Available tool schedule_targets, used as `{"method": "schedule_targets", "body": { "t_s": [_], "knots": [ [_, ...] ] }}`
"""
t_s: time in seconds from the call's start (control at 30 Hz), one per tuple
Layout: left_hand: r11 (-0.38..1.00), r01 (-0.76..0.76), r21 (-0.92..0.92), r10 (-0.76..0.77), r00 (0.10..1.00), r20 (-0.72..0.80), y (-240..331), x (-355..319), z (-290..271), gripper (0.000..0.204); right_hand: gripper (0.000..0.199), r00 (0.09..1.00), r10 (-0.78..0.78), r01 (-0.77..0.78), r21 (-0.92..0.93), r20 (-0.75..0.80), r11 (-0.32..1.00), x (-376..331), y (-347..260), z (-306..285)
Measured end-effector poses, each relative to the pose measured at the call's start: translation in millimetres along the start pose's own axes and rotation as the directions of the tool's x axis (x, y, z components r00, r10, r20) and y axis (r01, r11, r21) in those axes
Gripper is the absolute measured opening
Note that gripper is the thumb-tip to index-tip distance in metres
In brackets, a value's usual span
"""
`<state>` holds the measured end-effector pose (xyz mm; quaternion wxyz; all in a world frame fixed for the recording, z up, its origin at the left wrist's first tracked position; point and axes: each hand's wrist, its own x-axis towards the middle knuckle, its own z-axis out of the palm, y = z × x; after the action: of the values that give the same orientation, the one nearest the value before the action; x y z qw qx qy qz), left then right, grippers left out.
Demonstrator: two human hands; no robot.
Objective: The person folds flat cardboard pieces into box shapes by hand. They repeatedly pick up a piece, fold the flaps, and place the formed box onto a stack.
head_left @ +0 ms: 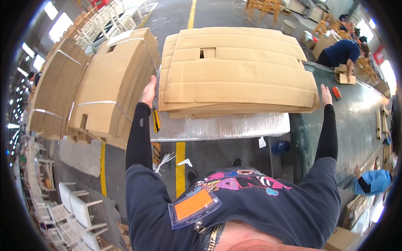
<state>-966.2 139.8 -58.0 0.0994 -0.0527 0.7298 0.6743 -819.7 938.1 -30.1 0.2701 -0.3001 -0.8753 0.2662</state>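
A stack of flat brown cardboard sheets (234,75) lies on a table with a shiny wrapped top (222,127). The top sheet has a small rectangular cut-out near its far side. My left hand (148,91) is at the stack's left side, fingers stretched out and the palm toward it. On the right, my right hand (325,95) is held upright with straight fingers beside the stack's right edge. Neither hand grips anything; whether the palms touch the cardboard I cannot tell. Just below my left hand lies a yellow and black utility knife (156,121).
Strapped cardboard bundles (104,79) stand to the left. Rightward runs a dark green work surface (356,117) bearing an orange tool (336,93). One co-worker in dark blue (341,53) handles a small box; another wears light blue (372,182). White chairs (77,209) are at lower left.
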Motion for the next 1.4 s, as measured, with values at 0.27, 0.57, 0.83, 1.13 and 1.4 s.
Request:
{"method": "schedule_targets", "body": {
  "t_s": [0.27,0.57,0.83,1.13,1.4],
  "knots": [
    [0.892,0.079,0.444,-0.008,0.987,-0.161,-19,-38,18,0.109,0.102,0.902,-0.145,0.226,-0.160,0.406,0.961,1,-58,124],
    [0.696,0.080,0.714,0.011,0.992,-0.122,-13,-63,4,0.116,0.093,0.898,-0.139,0.174,-0.045,0.418,0.984,-34,-73,101],
    [0.640,0.027,0.768,0.285,0.920,-0.270,-38,-69,23,0.094,0.093,0.919,-0.170,0.280,-0.284,0.356,0.917,-14,-88,108],
    [0.704,0.017,0.710,0.268,0.919,-0.288,-42,-81,27,0.084,0.098,0.948,-0.065,0.185,-0.371,0.312,0.910,-9,-113,115],
    [0.683,0.059,0.728,0.260,0.912,-0.318,-45,-85,24,0.084,0.093,0.953,-0.046,0.170,-0.404,0.298,0.899,-17,-110,95]
  ]
}}
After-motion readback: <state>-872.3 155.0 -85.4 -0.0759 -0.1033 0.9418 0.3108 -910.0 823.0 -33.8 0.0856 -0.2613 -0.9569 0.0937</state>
